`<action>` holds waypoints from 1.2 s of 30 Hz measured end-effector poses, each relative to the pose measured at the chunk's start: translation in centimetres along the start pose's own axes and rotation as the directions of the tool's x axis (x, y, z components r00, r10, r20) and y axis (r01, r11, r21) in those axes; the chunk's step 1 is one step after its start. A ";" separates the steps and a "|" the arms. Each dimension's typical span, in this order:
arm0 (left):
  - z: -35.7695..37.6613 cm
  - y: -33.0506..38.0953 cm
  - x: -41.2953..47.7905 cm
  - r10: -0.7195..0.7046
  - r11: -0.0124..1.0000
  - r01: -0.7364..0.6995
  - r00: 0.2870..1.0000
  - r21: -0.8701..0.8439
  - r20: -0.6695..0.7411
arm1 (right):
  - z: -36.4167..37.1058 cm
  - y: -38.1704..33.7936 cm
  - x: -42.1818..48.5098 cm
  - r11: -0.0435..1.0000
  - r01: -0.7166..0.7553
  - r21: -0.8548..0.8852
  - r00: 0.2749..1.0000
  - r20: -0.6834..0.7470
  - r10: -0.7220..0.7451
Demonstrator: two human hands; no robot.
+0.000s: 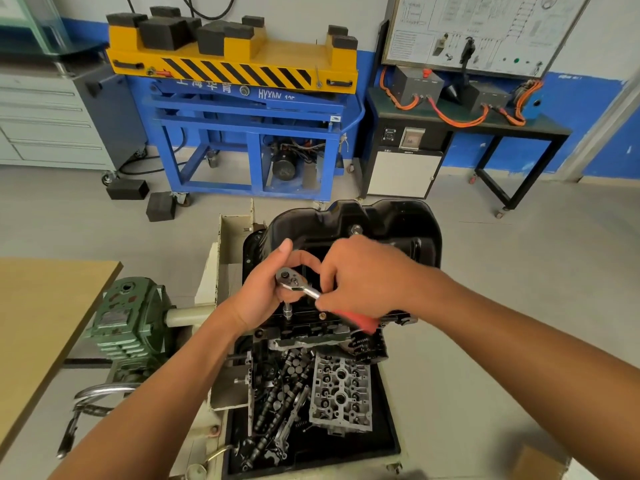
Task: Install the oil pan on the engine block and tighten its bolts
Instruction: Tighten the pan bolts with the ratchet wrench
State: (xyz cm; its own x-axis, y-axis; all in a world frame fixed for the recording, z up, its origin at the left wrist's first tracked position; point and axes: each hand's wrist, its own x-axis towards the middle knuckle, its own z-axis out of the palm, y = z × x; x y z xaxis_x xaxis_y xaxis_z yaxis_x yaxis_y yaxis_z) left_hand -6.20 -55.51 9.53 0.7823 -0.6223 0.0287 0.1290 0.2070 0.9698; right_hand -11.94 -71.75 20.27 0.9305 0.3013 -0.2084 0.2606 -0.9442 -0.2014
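Left hand point(258, 296) curls round the ratchet point(291, 278) head, right hand point(363, 275) grips its handle; oil pan point(388, 220) near rim hidden (open floor point(519, 271) rightward).

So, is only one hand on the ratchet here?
No, the left hand cups the head of the ratchet while the right hand grips its red handle over the oil pan.
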 end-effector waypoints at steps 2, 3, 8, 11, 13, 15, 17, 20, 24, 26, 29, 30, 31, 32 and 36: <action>0.0 0.0 0.2 0.003 0.999 0.000 0.998 -0.043 0.061 | -0.5 0.6 0.3 0.994 -0.039 -0.097 0.989 -0.148 0.024; 0.0 0.0 0.3 0.004 0.998 0.002 0.996 -0.062 0.088 | -0.6 0.8 0.6 0.989 -0.059 -0.136 0.977 -0.211 0.029; -0.1 0.0 0.5 -0.001 0.990 0.015 0.995 -0.139 0.102 | 0.3 0.6 1.3 0.964 -0.067 -0.258 0.945 -0.328 -0.022; -0.1 -0.1 0.6 -0.007 0.988 0.022 0.995 -0.151 0.096 | 0.7 0.7 1.2 0.966 -0.047 -0.253 0.947 -0.318 -0.037; 0.0 -0.1 0.6 -0.002 0.993 0.012 0.997 -0.114 0.082 | 0.8 0.8 1.0 0.968 -0.045 -0.248 0.953 -0.302 -0.033; 0.1 -0.2 0.6 0.006 0.998 -0.003 0.999 -0.069 0.039 | 0.8 0.7 0.8 0.972 -0.052 -0.230 0.959 -0.284 -0.016; 0.1 -0.3 0.7 0.017 0.998 -0.019 1.000 -0.052 -0.023 | 0.8 0.6 0.4 0.980 -0.046 -0.196 0.966 -0.258 -0.006; 0.3 -0.2 0.7 0.029 0.999 -0.031 0.998 -0.029 -0.054 | 0.6 -0.1 -0.1 0.995 0.002 -0.098 0.984 -0.179 -0.020; 0.6 -0.1 0.5 0.042 0.999 -0.042 0.997 -0.002 -0.059 | 1.2 -1.9 -0.4 0.997 0.070 0.027 0.991 -0.115 -0.066; 0.7 -0.2 0.3 0.027 0.999 -0.028 0.998 -0.017 -0.057 | 1.9 -2.8 -0.1 0.992 0.084 0.097 0.989 -0.131 -0.071; 0.5 0.0 -0.3 0.006 0.999 -0.009 0.998 -0.053 -0.063 | 3.1 -3.6 0.9 0.967 0.050 0.249 0.993 -0.115 -0.021; 0.3 0.1 -0.5 0.001 0.998 -0.005 0.997 -0.058 -0.080 | 3.5 -3.8 1.3 0.948 0.039 0.316 0.993 -0.115 -0.002; 0.0 0.2 -0.6 -0.008 0.998 0.003 0.996 -0.062 -0.092 | 3.9 -4.0 1.6 0.925 0.030 0.379 0.993 -0.115 0.015; -0.3 0.3 -0.8 -0.023 0.997 0.016 0.995 -0.069 -0.100 | 4.2 -4.2 1.9 0.906 0.027 0.422 0.993 -0.117 0.025; -0.9 0.8 -1.1 -0.069 0.995 0.060 0.991 -0.078 -0.112 | 4.7 -4.4 2.4 0.876 0.012 0.482 0.991 -0.124 0.055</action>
State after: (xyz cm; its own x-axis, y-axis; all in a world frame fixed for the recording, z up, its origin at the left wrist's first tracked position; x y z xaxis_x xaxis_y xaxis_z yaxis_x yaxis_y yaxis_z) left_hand -6.45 -53.99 10.02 0.8350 -0.5463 -0.0654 0.2231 0.2276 0.9479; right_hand -12.05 -66.22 16.13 0.9681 0.2301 -0.0991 0.1149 -0.7593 -0.6405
